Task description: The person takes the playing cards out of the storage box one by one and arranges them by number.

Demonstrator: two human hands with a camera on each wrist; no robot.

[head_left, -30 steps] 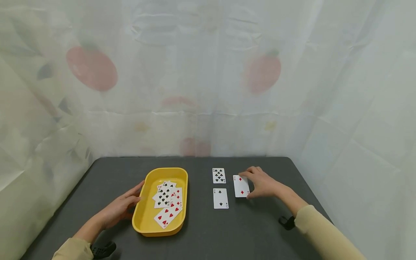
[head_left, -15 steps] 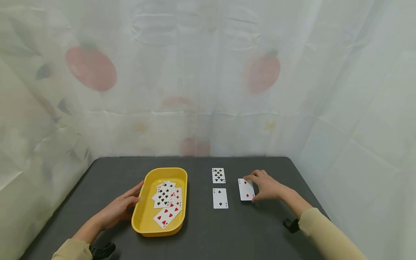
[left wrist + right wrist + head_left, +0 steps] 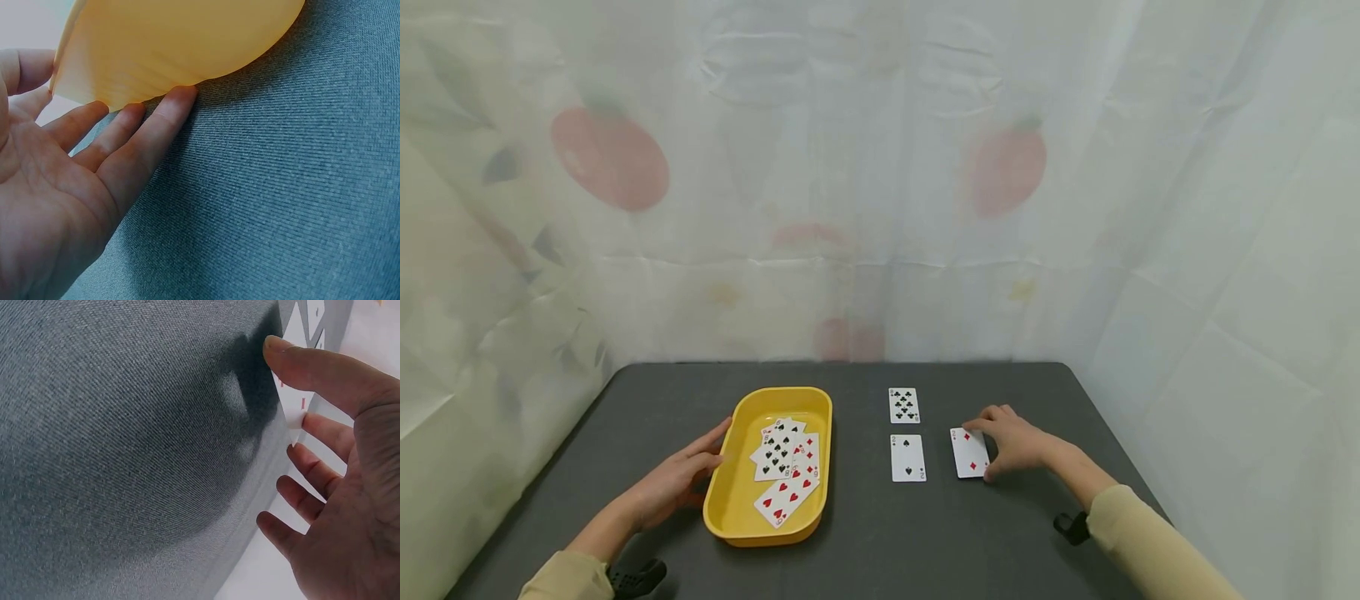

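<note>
The two of diamonds point(image 3: 969, 452) is lying face up on the dark grey table point(image 3: 925, 533), just right of the two of spades point(image 3: 907, 457) and nearer than the club card point(image 3: 904, 405). The right hand point(image 3: 1017, 442) is holding it at its right edge — thumb point(image 3: 312, 365) and fingertips curled lightly round the card. The left hand point(image 3: 673, 481) is resting with straight, relaxed fingers point(image 3: 134, 147) against the outer wall of the yellow tray point(image 3: 730, 517) — gripping nothing. Inside the tray, several cards point(image 3: 784, 467) are lying overlapped, face up.
</note>
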